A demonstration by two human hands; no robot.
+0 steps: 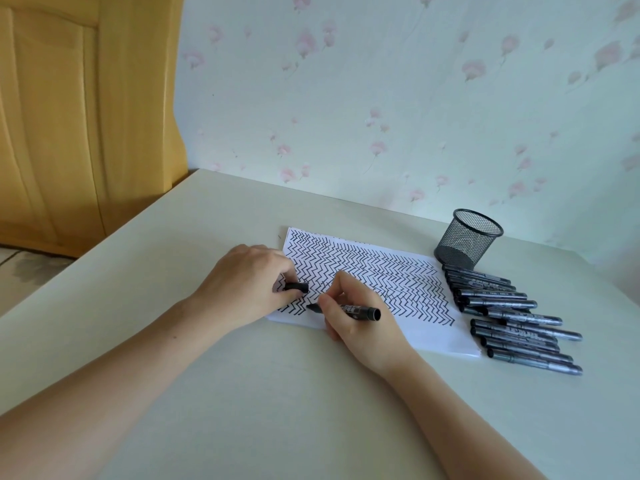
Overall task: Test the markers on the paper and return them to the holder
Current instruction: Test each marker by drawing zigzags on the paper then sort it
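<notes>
A white sheet of paper (429,327) lies on the table, almost covered with rows of black zigzag lines. My right hand (356,317) grips an uncapped black marker (360,311) lying nearly flat, its tip on the paper's lower left part. My left hand (249,282) rests on the paper's left edge and pinches the marker's black cap (297,286). Right of the paper lies a row of several capped black markers (512,317). Behind them a black mesh holder (465,242) stands upright, and no markers show inside it.
The pale table (277,410) meets a floral-papered wall (381,98) at the back. A yellow wooden door (69,116) stands beyond the table's left edge. My forearms cross the near half of the table.
</notes>
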